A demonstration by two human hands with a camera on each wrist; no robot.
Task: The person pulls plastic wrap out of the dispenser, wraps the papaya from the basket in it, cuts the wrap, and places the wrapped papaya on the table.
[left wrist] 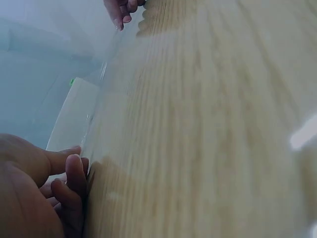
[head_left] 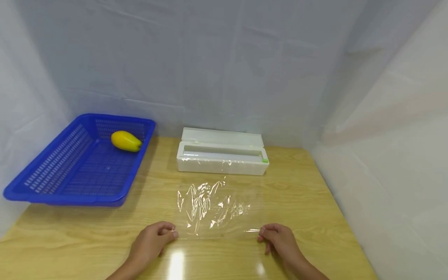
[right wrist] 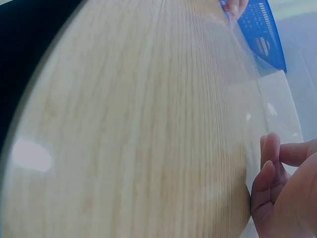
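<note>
We see a light wooden table point(head_left: 308, 194) with a glossy top, glare shining along its near edge. A blue slotted plastic basket point(head_left: 52, 175) sits on its far left. A white cling-film dispenser box point(head_left: 222, 155) stands at the far centre, lid open, just right of the basket. A wrinkled sheet of clear film point(head_left: 217, 208) lies flat on the wood near the dispenser, between it and the near edge. White fabric walls close around the table.

Basket point(head_left: 52, 175) left on table point(head_left: 315, 217), fruit point(head_left: 126, 140) inside, dispenser point(head_left: 222, 155) behind film sheet point(head_left: 217, 206).
</note>
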